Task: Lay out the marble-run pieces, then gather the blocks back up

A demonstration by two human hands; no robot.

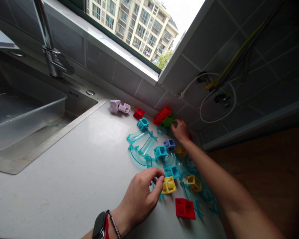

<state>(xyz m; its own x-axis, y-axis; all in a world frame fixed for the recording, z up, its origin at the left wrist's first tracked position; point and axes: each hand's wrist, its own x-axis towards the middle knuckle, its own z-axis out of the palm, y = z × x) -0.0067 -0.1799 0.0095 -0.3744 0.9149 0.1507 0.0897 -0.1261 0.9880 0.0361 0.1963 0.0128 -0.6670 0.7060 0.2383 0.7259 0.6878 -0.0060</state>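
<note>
My left hand [143,187] is over the counter, its thumb and index finger brought together at the left edge of a yellow cube block [169,185]. The fingertips partly cover that edge. At the wall, my right hand [180,129] has its fingers closed around the end of a green block piece [167,122]. A red block piece [162,115] lies against the green one. Between my hands are clear blue track pieces [148,146], light blue cube blocks [160,151] and a purple-blue block [169,143]. Nearest me stands a red cube block [185,208].
Pink block pieces [119,107] and a small red block [139,114] lie along the back of the counter [89,159]. On the left is a steel sink [84,108] with a translucent tub [40,116] and a faucet [51,56]. Cables [229,73] hang on the right wall.
</note>
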